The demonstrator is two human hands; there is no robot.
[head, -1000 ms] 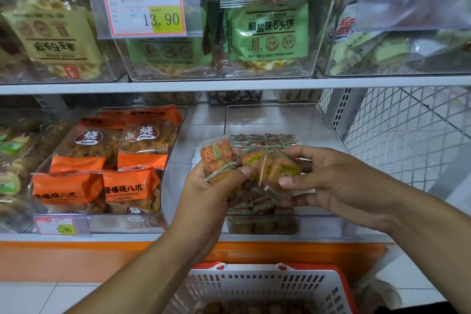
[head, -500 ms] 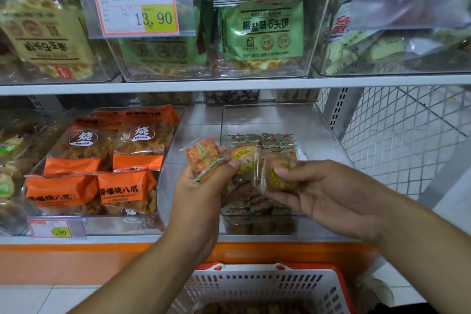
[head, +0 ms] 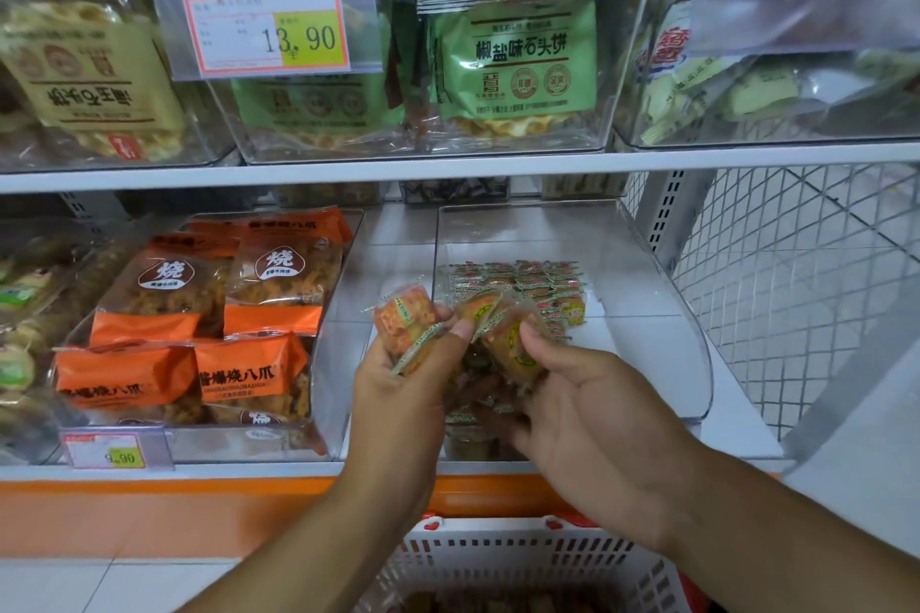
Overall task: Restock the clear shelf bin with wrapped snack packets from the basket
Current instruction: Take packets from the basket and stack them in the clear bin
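At frame center we see the clear shelf bin (head: 642, 314) holding a row of wrapped snack packets (head: 517, 281) at its back. Our left hand (head: 403, 393) pinches an orange packet (head: 402, 314), tilted upright; our right hand (head: 592, 418) grips a yellow-labelled packet (head: 513, 343), leaning left. The white basket (head: 517, 558) sits bottom center, more packets inside.
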